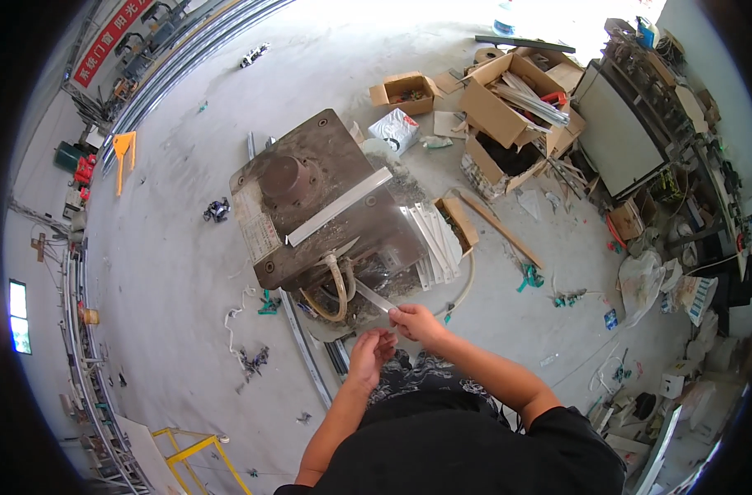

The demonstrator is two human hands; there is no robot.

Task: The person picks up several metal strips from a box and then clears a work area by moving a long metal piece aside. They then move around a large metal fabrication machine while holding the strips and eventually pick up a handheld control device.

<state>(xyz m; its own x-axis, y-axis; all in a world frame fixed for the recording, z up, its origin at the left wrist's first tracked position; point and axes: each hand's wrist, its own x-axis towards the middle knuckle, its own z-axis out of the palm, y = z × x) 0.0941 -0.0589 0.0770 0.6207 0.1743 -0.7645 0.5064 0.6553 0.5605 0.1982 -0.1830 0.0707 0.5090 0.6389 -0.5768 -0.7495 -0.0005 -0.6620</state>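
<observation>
My right hand [417, 322] pinches the near end of a thin, pale flat strip [375, 296]. The strip's far end reaches the near edge of a heavy brown machine [343, 175]. Just left of and below it, my left hand [373, 355] is loosely curled with nothing visible in it. Across the machine's flat top lies a longer white strip [340, 206], at a slant. Several similar white strips [431, 243] are fanned out at the machine's right side. A beige hose [340, 285] loops at the near edge, close to my hands.
Open cardboard boxes [493, 115] stand at the back right, beside a cluttered rack [661, 107]. A wooden stick [504, 232] lies on the floor to the right. Metal profiles [306, 346] lie left of my hands. A yellow frame [196, 450] stands at the lower left.
</observation>
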